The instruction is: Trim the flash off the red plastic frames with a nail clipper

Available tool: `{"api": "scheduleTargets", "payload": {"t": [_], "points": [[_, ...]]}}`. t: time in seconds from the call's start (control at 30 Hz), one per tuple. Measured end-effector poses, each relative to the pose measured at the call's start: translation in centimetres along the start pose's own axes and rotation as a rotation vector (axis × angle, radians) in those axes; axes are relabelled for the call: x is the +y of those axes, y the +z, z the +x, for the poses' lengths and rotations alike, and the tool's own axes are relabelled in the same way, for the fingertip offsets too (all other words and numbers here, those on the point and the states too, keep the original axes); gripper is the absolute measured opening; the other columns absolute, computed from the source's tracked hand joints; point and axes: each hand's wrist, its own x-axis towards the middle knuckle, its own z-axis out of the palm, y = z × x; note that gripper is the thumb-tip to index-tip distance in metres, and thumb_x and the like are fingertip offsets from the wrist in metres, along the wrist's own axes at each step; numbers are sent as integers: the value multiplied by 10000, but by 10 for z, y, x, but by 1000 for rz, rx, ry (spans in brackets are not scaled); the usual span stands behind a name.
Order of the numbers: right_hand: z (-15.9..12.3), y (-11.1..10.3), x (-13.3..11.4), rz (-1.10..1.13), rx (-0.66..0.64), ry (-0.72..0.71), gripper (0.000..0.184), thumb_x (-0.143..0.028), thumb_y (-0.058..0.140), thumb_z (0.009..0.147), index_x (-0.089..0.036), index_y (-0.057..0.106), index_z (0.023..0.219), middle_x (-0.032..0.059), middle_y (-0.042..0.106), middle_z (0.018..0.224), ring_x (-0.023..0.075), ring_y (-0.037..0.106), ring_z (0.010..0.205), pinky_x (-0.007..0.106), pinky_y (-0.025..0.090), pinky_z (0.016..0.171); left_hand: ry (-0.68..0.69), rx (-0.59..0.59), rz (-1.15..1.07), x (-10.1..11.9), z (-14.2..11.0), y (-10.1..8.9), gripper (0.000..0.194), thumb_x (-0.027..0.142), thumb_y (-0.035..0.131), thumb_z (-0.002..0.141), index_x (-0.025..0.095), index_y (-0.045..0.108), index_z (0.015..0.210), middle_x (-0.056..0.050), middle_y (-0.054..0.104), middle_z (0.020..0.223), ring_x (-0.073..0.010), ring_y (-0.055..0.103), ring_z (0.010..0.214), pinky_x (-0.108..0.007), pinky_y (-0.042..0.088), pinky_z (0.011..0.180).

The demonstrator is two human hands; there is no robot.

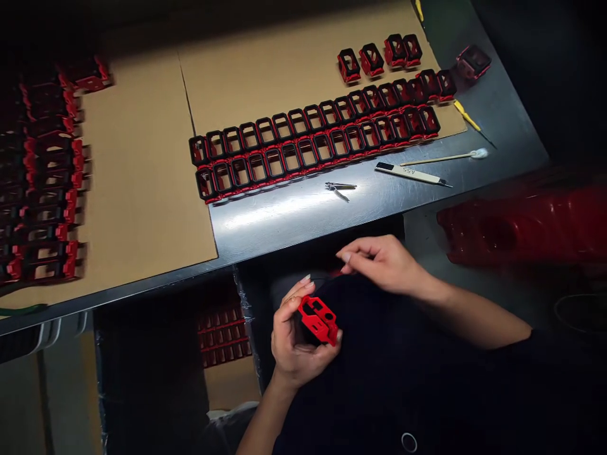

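Red plastic frame [320,320]: pinched between left hand's [303,351] fingers and thumb. Right hand [391,265]: fingertips together, right of frame; contents: cannot tell. 2 black-and-red housing rows [306,151]: beyond frame.

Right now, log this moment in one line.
left hand holds red plastic housing | right hand near it, fingers pinched | on table: nail clipper, cotton swab, two rows of red-and-black housings

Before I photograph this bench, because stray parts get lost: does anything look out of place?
One red-and-black frame sits off the cardboard on the metal tabletop, apart from the rows. I see no spill; fine damage cannot be judged.
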Motion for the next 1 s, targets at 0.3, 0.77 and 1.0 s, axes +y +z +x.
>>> {"api": "scheduleTargets", "payload": {"t": [0.3,0.77,1.0], "points": [[-4,8,13,319,-252,187,435,-465,681,890,-103,710,1129,80,750,861,126,703,758,194,530,669,-49,32,-108,-4,-3,6,760,234,849,769,201,444,1411,-135,635,1283,-302,566,1331,-554,448,1131],[-10,18,7,451,-499,251,441,-455,765,856,-89,720,1097,66,727,865,113,677,762,216,534,732,-91,-12,-145,-3,-7,7,794,305,825,800,229,397,1464,-192,617,1350,-369,537,1372,-657,433,1109],[-10,20,8,381,-551,208,522,-549,735,877,-80,718,1104,81,723,908,131,668,802,230,507,753,-242,-71,-258,-4,-12,6,739,408,786,838,261,349,1415,-248,544,1462,-370,499,1411,-640,418,1127]]}}
